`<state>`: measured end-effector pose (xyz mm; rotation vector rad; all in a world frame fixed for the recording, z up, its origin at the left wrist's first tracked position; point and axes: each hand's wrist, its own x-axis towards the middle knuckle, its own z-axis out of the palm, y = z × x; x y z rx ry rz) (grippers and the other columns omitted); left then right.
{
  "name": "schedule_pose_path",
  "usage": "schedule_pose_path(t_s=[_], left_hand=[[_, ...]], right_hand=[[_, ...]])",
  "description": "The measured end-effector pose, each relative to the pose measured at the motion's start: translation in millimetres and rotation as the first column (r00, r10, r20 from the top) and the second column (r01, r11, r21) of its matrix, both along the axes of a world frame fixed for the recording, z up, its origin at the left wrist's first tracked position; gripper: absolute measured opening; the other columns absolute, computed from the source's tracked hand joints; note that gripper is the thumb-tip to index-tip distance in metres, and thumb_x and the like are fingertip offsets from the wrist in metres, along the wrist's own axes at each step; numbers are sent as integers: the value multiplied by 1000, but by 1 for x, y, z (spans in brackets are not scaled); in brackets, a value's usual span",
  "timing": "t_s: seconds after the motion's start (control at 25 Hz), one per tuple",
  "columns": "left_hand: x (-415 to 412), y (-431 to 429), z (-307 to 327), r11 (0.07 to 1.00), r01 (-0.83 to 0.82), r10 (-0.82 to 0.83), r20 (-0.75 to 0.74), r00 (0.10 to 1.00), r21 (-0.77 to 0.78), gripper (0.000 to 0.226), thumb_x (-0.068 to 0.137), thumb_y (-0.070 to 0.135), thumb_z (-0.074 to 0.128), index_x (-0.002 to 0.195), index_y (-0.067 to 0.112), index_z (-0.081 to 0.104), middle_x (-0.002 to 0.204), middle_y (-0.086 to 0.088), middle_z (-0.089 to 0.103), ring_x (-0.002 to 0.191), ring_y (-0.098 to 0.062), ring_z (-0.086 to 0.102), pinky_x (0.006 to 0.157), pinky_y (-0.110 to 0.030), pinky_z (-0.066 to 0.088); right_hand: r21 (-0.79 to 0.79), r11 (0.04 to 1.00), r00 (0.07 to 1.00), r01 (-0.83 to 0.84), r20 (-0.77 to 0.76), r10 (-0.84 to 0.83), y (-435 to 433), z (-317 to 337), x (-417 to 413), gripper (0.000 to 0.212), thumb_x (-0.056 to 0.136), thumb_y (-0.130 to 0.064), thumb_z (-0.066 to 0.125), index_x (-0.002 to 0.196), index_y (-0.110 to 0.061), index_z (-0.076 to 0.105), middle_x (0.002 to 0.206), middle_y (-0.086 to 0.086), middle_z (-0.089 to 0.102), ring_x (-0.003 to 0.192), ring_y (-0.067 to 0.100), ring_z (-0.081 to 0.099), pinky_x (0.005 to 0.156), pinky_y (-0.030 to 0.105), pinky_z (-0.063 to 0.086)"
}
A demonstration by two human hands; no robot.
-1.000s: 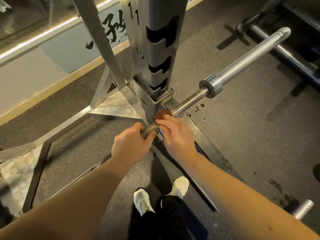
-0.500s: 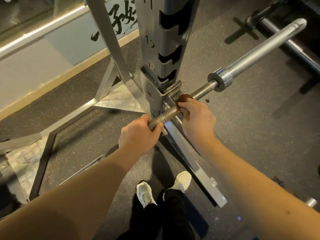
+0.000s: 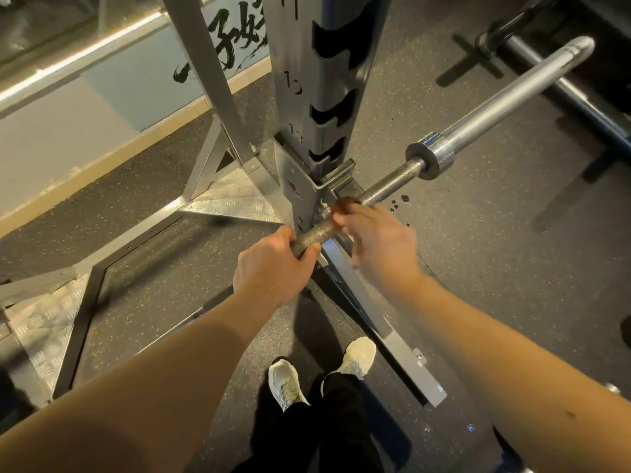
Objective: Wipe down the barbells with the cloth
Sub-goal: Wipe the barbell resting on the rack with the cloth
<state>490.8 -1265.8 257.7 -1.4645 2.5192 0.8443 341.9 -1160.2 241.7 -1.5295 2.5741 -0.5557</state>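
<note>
A steel barbell [image 3: 386, 185] runs from lower left to upper right, its knurled shaft resting in the hook of a rack upright [image 3: 324, 97]. Its shiny sleeve [image 3: 505, 110] sticks out to the upper right. My left hand [image 3: 269, 268] grips the knurled shaft just left of the upright. My right hand [image 3: 372, 233] holds a brown cloth [image 3: 345, 203] wrapped around the shaft beside the hook; most of the cloth is hidden under my fingers, and the hand is blurred.
The rack's silver base beams [image 3: 382, 322] and checker-plate feet [image 3: 232, 199] spread over the dark rubber floor. Another dark bar [image 3: 580, 97] lies at the upper right. My white shoes [image 3: 283, 380] stand below the barbell. A wall [image 3: 68, 138] runs along the left.
My right hand slid the cloth outward along the shaft away from my left hand, then came back a little towards it. My left hand kept its grip.
</note>
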Motion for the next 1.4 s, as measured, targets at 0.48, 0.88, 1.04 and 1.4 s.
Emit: schedule_pose_path(t_s=[0.48, 0.88, 1.04, 1.4], left_hand=[[1, -3, -6, 999, 22, -22, -11, 1000, -24, 35, 95, 65, 52, 96, 30, 53, 74, 14, 54, 65, -5, 52, 62, -27, 42], [1, -1, -6, 997, 48, -47, 13, 999, -66, 34, 97, 64, 50, 97, 30, 52, 73, 14, 51, 61, -4, 48, 54, -23, 33], [1, 0, -4, 998, 41, -41, 13, 999, -50, 36, 97, 65, 49, 100, 29, 53, 74, 13, 53, 62, -5, 50, 55, -24, 36], [0, -1, -3, 997, 55, -54, 17, 998, -53, 33, 97, 63, 50, 99, 30, 54, 74, 13, 55, 62, -4, 52, 56, -25, 36]], right_hand=[[-146, 878, 702, 456, 666, -254, 1, 28, -3, 24, 98, -28, 65, 119, -38, 60, 108, -18, 64, 103, 7, 65, 91, 37, 59], [-121, 938, 906, 326, 323, -273, -16, 4, 17, 23, 94, -23, 71, 117, -21, 69, 114, -11, 48, 100, 4, 49, 84, 12, 40], [-76, 987, 975, 144, 179, -128, -11, 5, -4, 25, 93, -20, 70, 118, -19, 71, 112, -7, 56, 96, 8, 53, 84, 25, 49], [-80, 963, 941, 256, 249, -230, -14, 9, -2, 22, 94, -23, 69, 115, -19, 73, 105, -12, 53, 92, 3, 50, 86, 25, 51]])
